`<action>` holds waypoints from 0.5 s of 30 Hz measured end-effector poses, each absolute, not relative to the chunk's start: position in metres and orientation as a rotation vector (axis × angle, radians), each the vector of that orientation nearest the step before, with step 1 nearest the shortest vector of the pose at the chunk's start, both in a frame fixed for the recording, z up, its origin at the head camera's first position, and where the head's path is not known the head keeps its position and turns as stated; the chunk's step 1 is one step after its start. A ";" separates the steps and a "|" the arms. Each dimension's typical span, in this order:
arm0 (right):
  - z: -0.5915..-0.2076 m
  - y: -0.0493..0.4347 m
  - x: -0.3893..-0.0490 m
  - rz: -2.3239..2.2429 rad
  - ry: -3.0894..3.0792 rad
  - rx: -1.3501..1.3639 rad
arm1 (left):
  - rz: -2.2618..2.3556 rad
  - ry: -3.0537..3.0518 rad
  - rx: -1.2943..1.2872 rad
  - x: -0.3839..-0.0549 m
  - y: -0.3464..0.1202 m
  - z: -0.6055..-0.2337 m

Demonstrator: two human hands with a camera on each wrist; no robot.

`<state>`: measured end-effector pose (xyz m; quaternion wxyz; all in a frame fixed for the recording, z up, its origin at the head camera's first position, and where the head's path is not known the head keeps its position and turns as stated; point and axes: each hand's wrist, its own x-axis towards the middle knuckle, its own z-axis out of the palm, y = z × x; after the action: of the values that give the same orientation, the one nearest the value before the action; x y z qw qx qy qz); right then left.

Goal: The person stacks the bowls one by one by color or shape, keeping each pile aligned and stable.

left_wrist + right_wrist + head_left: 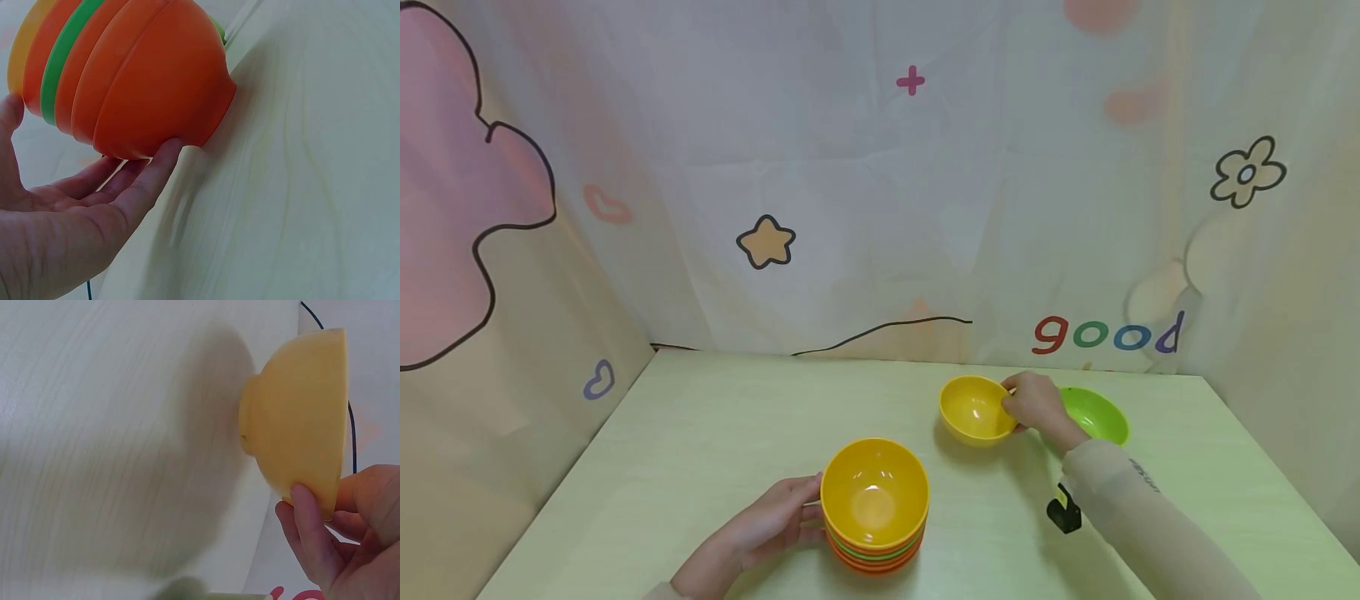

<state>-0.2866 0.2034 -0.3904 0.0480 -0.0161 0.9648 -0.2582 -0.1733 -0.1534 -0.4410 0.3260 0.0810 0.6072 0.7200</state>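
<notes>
A stack of several bowls (pixel 874 492) stands near the front middle of the table, a yellow one on top, with orange bowls and a green one below. My left hand (pixel 778 518) touches the left side of this stack. In the left wrist view its fairly straight fingers (pixel 140 187) rest along the lowest orange bowl (pixel 162 81), the thumb near the upper rim. Further back and to the right, my right hand (pixel 1037 404) pinches the rim of a single yellow bowl (pixel 973 415), which is upright. The right wrist view shows that bowl's foot close to the tabletop.
A green bowl (pixel 1099 417) sits at the back right, partly hidden behind my right hand and wrist. A small black device (pixel 1064 512) shows beside the right sleeve. Printed cloth (pixel 850 183) hangs behind the pale table (pixel 715 433) and at its sides.
</notes>
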 end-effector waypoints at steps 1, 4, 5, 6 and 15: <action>-0.389 0.203 -0.286 -0.785 2.940 -0.059 | 1.887 1.591 0.211 -0.173 -0.153 -0.441; -0.384 0.200 -0.284 -0.776 2.932 -0.086 | 1.887 1.590 0.205 -0.174 -0.154 -0.442; -0.383 0.198 -0.283 -0.774 2.929 -0.095 | 1.886 1.591 0.206 -0.174 -0.154 -0.442; -0.381 0.197 -0.283 -0.769 2.926 -0.104 | 1.886 1.592 0.206 -0.174 -0.154 -0.442; -0.368 0.187 -0.275 -0.786 2.931 -0.227 | 1.888 1.597 0.218 -0.174 -0.154 -0.442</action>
<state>-0.2751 0.1865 -0.3680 0.0491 -0.0744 0.9621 -0.2579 -0.1736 -0.1537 -0.4419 0.3238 0.0830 0.6087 0.7195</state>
